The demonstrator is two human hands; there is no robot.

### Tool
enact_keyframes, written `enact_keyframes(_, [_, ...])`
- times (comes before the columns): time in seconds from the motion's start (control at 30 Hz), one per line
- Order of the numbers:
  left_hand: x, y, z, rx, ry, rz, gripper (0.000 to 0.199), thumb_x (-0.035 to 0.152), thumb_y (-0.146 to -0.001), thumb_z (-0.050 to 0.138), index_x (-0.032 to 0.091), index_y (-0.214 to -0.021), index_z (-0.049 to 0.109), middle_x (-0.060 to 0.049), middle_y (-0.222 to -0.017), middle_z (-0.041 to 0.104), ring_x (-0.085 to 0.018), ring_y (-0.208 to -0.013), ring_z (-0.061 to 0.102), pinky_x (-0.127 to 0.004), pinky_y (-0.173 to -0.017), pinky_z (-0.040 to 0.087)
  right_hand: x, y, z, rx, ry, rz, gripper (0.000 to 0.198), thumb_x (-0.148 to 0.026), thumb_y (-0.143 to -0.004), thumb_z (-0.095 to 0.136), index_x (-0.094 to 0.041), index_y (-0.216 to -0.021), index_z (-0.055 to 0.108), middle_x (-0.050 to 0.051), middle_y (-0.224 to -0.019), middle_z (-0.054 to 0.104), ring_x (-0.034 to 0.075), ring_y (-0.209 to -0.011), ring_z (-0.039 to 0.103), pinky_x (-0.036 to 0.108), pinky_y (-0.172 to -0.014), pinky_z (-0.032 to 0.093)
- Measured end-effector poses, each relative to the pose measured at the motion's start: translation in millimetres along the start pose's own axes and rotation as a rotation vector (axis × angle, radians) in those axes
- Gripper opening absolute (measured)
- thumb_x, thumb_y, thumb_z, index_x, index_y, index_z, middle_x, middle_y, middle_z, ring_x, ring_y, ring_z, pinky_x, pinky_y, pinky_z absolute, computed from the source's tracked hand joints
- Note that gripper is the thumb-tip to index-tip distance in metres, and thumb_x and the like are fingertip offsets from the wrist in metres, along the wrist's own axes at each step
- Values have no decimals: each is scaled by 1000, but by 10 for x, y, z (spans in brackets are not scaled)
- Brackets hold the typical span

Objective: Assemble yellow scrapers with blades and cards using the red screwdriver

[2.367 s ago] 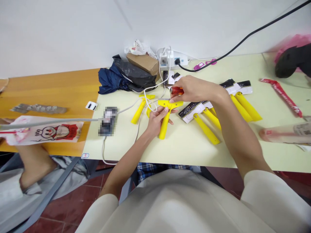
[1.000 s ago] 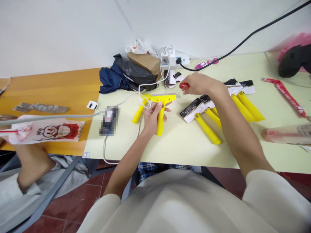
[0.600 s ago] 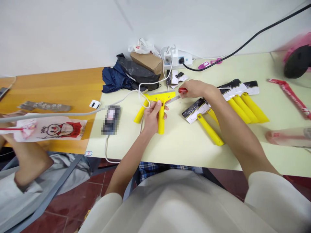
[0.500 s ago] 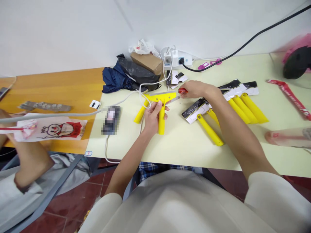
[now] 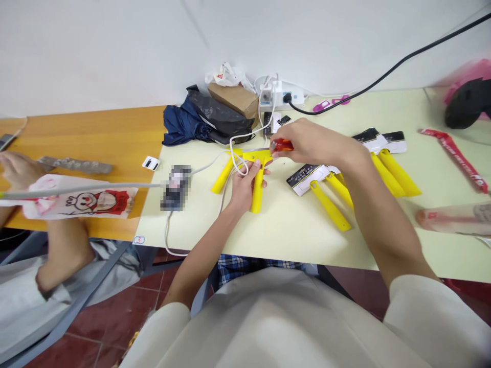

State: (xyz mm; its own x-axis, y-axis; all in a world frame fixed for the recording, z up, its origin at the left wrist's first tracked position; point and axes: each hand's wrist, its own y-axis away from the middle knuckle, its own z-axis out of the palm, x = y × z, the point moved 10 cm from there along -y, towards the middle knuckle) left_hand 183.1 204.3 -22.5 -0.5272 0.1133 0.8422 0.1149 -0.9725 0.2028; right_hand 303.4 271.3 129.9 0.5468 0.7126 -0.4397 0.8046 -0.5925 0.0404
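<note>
My left hand (image 5: pixel 244 186) is closed around the handle of a yellow scraper (image 5: pixel 256 197), whose wide head points away from me. My right hand (image 5: pixel 303 140) grips a red-handled screwdriver (image 5: pixel 282 145) over the right part of that head. Its tip is hidden by the handle and fingers. A second yellow scraper (image 5: pixel 221 178) lies just left of my left hand, with a white cable looping over it. Under my right forearm are more carded yellow scrapers (image 5: pixel 330 207), and others (image 5: pixel 399 171) lie beyond the forearm.
A pixelated device (image 5: pixel 175 188) with cables lies left. Behind are a dark blue cloth bundle (image 5: pixel 180 125), a cardboard box (image 5: pixel 233 99) and a power strip (image 5: pixel 295 96). A clear bottle (image 5: pixel 452 219) and red wrapper (image 5: pixel 456 158) lie right. A co-worker's arm (image 5: pixel 65 240) rests at left.
My right hand has moved left with the screwdriver, from beside the scraper head to over it. My left hand keeps its hold. The co-worker's hand at left has shifted.
</note>
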Motion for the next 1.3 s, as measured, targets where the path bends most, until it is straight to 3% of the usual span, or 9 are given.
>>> enact_keyframes(0.17, [-12,2,15,-4,52,-23,38,44,-84,97,19,-97,71,-9,-113,82,-19,-95,81,-20,-54,52,37,-120,185,-8,66,-32,23,-4,-82,61,-22,-78,47,3,-81,55,19,-73,42,37,-71,26])
enact_keyframes(0.33, [-23,1,29,-27,99,-44,36,42,-85,96,19,-98,72,-5,-101,79,-18,-91,80,-19,-54,51,76,-142,190,3,79,-27,21,-12,-89,63,-23,-80,47,4,-83,57,19,-75,45,35,-72,29])
enact_keyframes(0.63, [-75,27,79,-55,88,-85,33,41,-87,94,18,-103,76,-11,-121,81,-15,-90,76,-20,-55,51,125,-132,145,-5,60,35,21,-15,-90,69,-22,-79,53,2,-80,61,19,-74,51,34,-72,32])
enact_keyframes(0.93, [-158,39,119,-82,111,-116,29,40,-90,91,17,-104,80,-12,-120,81,-14,-90,74,-18,-56,51,148,-94,187,-69,33,55,21,-17,-92,69,-23,-80,53,1,-79,59,18,-70,47,35,-70,32])
enact_keyframes(1.3, [-101,45,114,-74,128,-106,31,39,-88,94,18,-105,79,-8,-116,79,-14,-90,75,-19,-56,51,69,-108,155,-42,66,54,21,-17,-91,70,-22,-80,53,2,-81,61,18,-73,49,34,-73,32])
